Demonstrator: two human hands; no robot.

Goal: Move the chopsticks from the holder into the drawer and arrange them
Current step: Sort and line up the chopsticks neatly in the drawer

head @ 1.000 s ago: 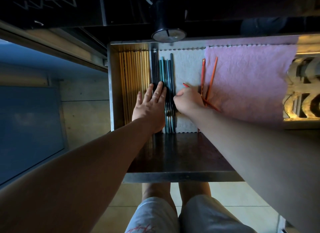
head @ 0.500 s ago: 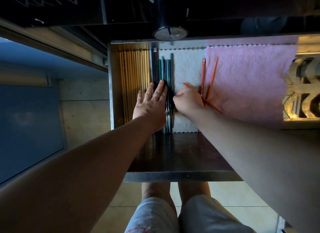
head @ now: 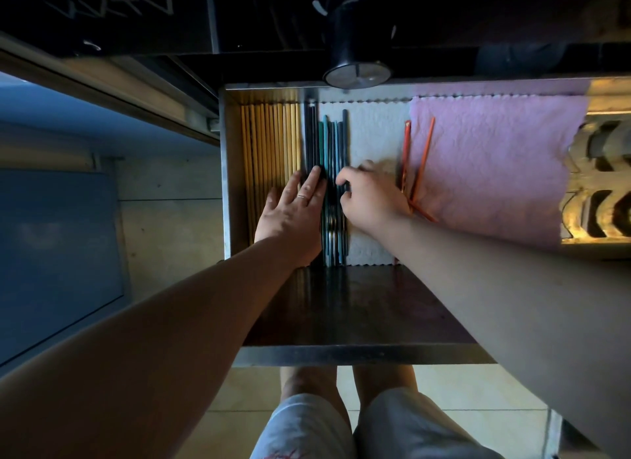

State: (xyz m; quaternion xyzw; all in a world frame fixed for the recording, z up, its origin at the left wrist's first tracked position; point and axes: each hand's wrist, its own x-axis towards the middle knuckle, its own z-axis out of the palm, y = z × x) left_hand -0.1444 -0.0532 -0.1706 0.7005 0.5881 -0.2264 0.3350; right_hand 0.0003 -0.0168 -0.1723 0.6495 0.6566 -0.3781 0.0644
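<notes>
Bamboo chopsticks [head: 269, 141] and dark chopsticks [head: 329, 141] are laid in the drawer [head: 358, 354], long axes near-to-far. The left hand [head: 290, 216], spread flat, steadies them; the right hand [head: 370, 199], curled, nudges their edge. Red chopsticks [head: 418, 161], splayed, could be scattered by the wrist.

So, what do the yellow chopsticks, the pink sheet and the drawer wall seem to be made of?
Yellow chopsticks: probably bamboo or wood, matte, with a warm tan colour and faint lengthwise lines.
Pink sheet: looks like soft paper towel or thin cloth, with a crinkled surface and a scalloped top edge.
Drawer wall: most likely metal, a smooth grey sheet with a dull sheen.
</notes>
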